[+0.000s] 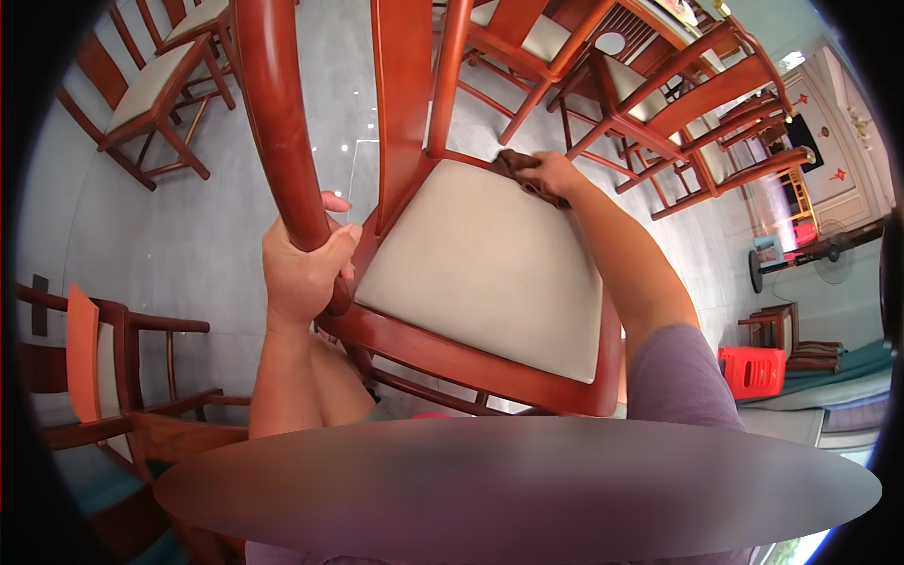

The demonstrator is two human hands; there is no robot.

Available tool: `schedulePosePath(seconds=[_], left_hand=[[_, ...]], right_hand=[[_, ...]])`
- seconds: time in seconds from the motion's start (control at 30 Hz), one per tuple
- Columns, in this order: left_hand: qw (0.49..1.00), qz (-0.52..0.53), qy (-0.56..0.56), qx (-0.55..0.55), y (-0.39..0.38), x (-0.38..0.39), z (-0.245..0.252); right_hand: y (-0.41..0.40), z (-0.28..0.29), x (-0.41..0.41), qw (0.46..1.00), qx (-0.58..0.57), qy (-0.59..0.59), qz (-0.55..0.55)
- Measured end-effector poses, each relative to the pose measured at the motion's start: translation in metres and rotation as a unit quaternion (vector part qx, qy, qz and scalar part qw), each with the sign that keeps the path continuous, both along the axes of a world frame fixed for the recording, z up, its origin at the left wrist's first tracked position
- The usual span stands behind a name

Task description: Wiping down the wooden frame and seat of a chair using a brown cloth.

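Observation:
A reddish-brown wooden chair with a beige padded seat (pixel 487 268) is right in front of me. My left hand (pixel 304 272) is wrapped around the lower part of a thick, rounded back post (pixel 272 113) of this chair, just above the seat frame. At the far edge of the seat, my right hand (pixel 554 175) grips a crumpled dark brown cloth (pixel 521 169), which lies against the wooden seat frame and the edge of the pad. The flat wooden back splat (pixel 402 92) rises between the back posts. A blurred oval covers the bottom of the view.
Similar wooden chairs stand at the upper left (pixel 152 85) and the upper right (pixel 635 88). Another chair with an orange board (pixel 82 353) is at the lower left. On the right are a red plastic stool (pixel 754 372) and a fan (pixel 837 248). The floor (pixel 233 268) is grey tile.

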State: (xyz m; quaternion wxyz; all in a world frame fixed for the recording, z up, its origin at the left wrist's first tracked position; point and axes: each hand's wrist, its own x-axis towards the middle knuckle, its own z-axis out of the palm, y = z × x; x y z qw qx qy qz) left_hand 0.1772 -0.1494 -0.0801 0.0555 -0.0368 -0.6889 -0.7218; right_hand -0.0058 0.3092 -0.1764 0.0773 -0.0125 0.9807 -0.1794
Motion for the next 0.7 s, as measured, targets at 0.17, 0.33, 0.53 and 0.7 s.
schedulePosePath(seconds=[0.17,0.33,0.53,0.7], left_hand=[[0.999,-0.014,-0.006,0.032,0.003,0.012,-0.004],[0.996,-0.077,0.008,0.034,0.017,0.009,-0.002],[0.994,-0.098,0.035,0.018,0.033,0.013,-0.004],[0.996,-0.081,0.017,-0.014,0.039,0.015,0.007]], right_hand=[[0.033,0.042,0.092,0.987,0.075,0.079,-0.120],[-0.016,0.113,0.119,0.947,-0.249,0.174,-0.102],[-0.100,0.081,0.055,0.948,-0.303,0.094,0.002],[-0.133,0.038,0.049,0.996,0.014,0.080,0.042]])
